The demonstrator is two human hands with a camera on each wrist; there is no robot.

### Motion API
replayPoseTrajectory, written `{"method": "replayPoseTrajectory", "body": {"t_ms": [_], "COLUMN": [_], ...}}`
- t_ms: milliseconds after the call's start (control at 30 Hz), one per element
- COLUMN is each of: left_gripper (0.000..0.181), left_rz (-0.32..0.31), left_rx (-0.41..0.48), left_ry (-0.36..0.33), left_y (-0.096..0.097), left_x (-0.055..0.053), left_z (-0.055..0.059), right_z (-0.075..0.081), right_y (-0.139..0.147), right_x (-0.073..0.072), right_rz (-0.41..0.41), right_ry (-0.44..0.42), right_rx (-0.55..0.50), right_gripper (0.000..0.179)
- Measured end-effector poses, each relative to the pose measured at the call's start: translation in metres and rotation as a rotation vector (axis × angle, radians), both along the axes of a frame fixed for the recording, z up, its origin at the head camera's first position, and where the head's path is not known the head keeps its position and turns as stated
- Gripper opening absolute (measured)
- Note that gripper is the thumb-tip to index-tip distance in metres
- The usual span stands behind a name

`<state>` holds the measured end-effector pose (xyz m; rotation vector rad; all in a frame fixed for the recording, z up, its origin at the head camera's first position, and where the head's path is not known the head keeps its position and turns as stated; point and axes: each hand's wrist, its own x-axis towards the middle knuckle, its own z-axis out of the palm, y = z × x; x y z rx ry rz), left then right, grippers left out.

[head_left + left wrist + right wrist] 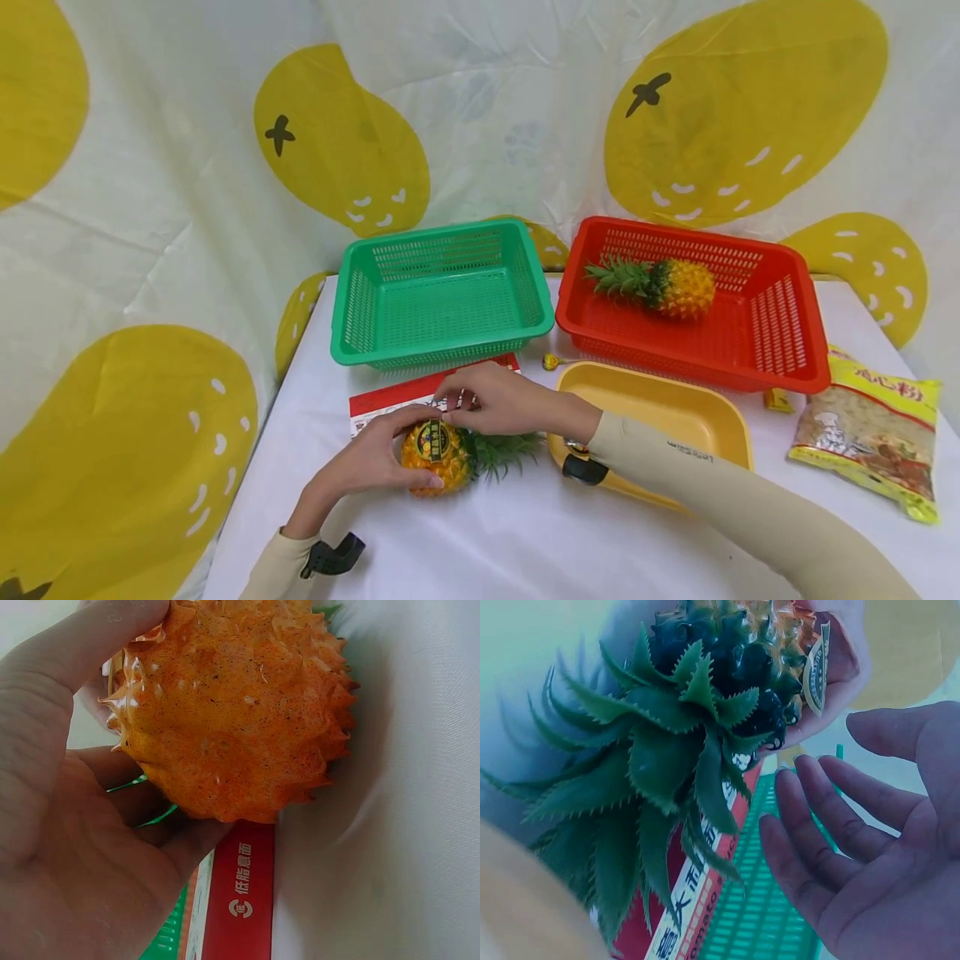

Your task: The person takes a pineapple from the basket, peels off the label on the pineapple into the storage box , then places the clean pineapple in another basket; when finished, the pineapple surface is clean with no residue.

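My left hand [367, 458] holds a toy-like pineapple [457, 473] on the white cloth, thumb at its near side and fingers round the far side. The fruit lies on its side, green leafy crown [506, 454] pointing right. A round black-and-gold label [432, 440] is on its upper side; in the right wrist view the label [817, 671] stands partly out from the skin. Close over the label and crown is my right hand [498, 404], its fingers loosely bent with nothing between them. Behind the fruit lies a red-and-white pasta box [240, 900], partly hidden by both hands.
A green basket [442, 342] stands at the back left. The red basket [697, 358] at the back right holds another pineapple [686, 289]. A yellow tray [720, 417] sits under my right forearm, near a lollipop [551, 362]. A yellow-and-clear food bag [866, 433] and small yellow packet [778, 401] lie far right.
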<state>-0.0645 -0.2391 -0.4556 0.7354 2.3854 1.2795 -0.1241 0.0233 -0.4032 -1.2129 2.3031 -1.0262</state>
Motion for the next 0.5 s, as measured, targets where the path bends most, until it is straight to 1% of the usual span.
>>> {"method": "replayPoseTrajectory", "body": {"t_ms": [233,400,500], "left_gripper": [0.080,0.077,0.076], "left_rz": [0.012,0.013,0.014], "left_rx": [-0.024,-0.015,-0.006], "left_ry": [-0.004,-0.020,-0.031], "left_y": [0.001,0.001,0.000], "left_x": [-0.003,-0.002,0.000], "left_z": [0.001,-0.001,-0.002], "right_z": [-0.003,-0.004,-0.005], "right_y": [-0.008,-0.012,-0.012], "right_x": [0.000,0.003,0.004], "right_rz": [-0.017,-0.024,-0.018], "right_ry": [-0.018,-0.038,-0.044], "right_rx": [-0.002,-0.017,-0.030], "right_gripper": [0.012,0.004,0.006]}}
